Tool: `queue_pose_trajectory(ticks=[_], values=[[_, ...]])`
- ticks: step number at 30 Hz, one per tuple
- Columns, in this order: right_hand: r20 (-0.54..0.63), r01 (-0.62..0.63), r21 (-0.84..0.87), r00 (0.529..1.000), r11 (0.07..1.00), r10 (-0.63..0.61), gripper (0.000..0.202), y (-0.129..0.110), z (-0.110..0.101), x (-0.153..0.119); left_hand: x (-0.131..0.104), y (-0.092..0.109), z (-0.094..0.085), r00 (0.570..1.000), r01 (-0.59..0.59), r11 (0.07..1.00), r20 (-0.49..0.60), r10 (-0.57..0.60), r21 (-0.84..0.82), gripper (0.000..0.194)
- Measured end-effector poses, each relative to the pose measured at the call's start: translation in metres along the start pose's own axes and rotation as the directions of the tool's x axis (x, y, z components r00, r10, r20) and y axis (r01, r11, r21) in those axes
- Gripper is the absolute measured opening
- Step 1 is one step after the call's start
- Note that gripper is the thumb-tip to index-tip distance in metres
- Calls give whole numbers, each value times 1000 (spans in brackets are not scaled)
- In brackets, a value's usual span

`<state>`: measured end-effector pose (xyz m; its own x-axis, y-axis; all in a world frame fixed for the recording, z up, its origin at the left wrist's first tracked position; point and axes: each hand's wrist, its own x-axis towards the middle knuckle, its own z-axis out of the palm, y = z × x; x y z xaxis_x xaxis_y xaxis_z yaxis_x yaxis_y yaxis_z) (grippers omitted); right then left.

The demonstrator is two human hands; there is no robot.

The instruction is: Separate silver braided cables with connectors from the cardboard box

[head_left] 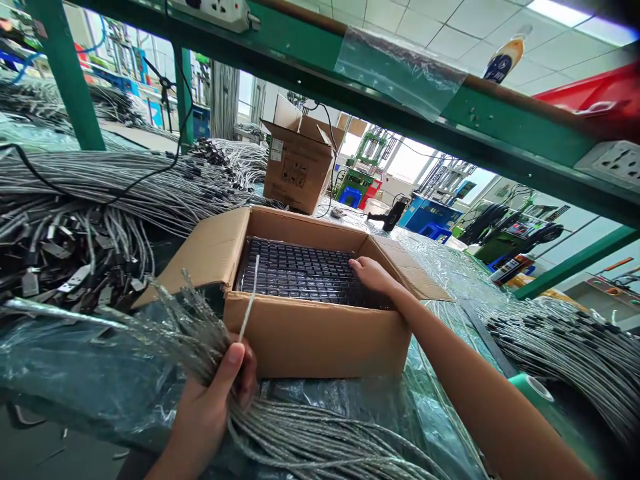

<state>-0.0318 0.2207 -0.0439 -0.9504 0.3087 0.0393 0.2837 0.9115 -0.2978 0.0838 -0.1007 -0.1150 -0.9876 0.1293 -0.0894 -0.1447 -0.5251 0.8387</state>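
Observation:
My left hand point(220, 393) is wrapped around a bundle of grey braided cables point(320, 433), their frayed-looking ends fanning out to the upper left. One cable end sticks up apart from the rest, above my thumb. My right hand point(373, 277) reaches into an open cardboard box point(320, 340), at the right side of a black gridded layer of small parts point(300, 267). Its fingers are bent and pressed together at the grid; whatever they pinch is too small or hidden to make out.
Piles of cables with metal ends point(75, 273) lie at left, and more cables point(575, 360) at right. A taller carton point(297, 167) stands behind the box. A green shelf beam point(400, 87) crosses overhead. A black heat gun point(395, 213) lies farther back on the plastic-covered table.

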Motion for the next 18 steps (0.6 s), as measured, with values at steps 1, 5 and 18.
queue_pose_trajectory(ticks=[1,5,18], values=[[-5,6,56,1000,998,-5,28,1,0,1,0,-1,-1,1000,5,1000,0,-5,4,39],[0,16,247,1000,969,-17,27,7,1,1,0,-3,-3,1000,4,1000,-7,-3,14,41],[71,-42,142,997,989,32,37,9,2,2,2,-8,-4,998,29,999,-57,-27,24,43]])
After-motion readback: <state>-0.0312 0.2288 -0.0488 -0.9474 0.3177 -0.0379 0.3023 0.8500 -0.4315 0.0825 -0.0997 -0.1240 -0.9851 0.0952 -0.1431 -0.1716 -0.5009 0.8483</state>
